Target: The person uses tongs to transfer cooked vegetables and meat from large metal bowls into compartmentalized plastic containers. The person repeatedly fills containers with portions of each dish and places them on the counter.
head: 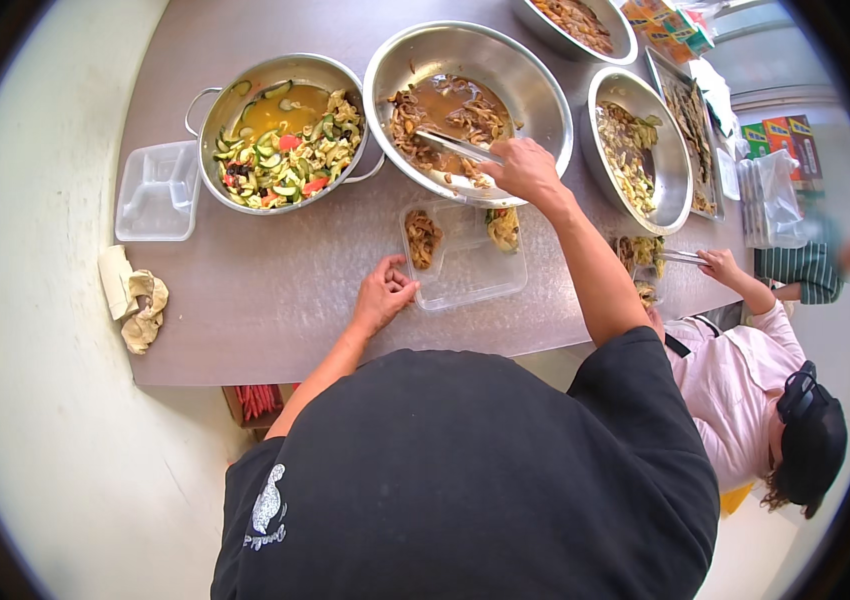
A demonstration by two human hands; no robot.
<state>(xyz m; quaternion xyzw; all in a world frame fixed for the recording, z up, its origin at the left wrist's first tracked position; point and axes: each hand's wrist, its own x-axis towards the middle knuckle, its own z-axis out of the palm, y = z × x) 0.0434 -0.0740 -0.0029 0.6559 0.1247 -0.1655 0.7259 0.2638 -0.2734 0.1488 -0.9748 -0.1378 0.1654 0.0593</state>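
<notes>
My right hand (522, 169) grips metal tongs (462, 145), their tips among brown cooked strips (474, 116) in a wide steel bowl (534, 90) of brown sauce. Just below that bowl lies a clear plastic compartment meal box (470, 285). Its upper-left section holds brown strips (423, 240); mixed vegetables (502, 229) fill part of the upper-right one. The larger near section shows no food. At the box's left rim is my left hand (384, 296), fingers bent and fingertips against the edge; whether they pinch it is unclear.
Left stands a two-handled steel pot (207, 154) of cucumber and egg, beside another plastic box (159, 191) and crumpled paper (144, 307). Steel bowls (672, 172) (624, 41) and a food tray (717, 187) are rightward. A co-worker (740, 382) uses tongs (684, 257) close by.
</notes>
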